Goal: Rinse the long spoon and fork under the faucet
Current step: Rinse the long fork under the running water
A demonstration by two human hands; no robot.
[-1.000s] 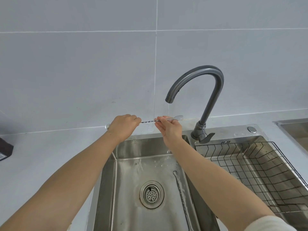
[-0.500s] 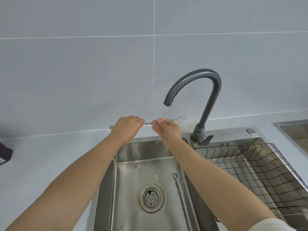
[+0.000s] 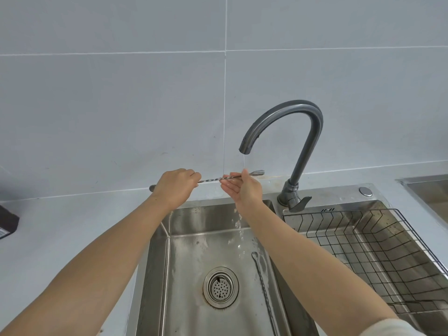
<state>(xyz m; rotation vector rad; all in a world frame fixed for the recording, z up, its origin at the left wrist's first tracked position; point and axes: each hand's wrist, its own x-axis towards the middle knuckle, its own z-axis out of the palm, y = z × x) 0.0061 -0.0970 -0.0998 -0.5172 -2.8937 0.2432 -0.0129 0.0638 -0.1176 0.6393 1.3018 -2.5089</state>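
I hold a long twisted-handle fork (image 3: 210,179) level under the grey gooseneck faucet (image 3: 304,141). My left hand (image 3: 175,186) is closed around its handle end, which pokes out to the left. My right hand (image 3: 244,190) pinches the shaft near the tines, which point right just under the thin water stream. A long spoon (image 3: 263,284) with the same twisted handle lies on the floor of the sink (image 3: 189,275), along its right wall beside my right forearm.
A black wire drying rack (image 3: 378,258) sits in the right basin. The drain strainer (image 3: 220,287) is in the middle of the sink floor. A dark box (image 3: 6,221) stands on the grey counter at far left. Another steel basin edge (image 3: 426,187) shows at far right.
My right hand has turned more palm-up around the fork shaft, and the fork's tines have rolled under the stream. Both hands stay in about the same place.
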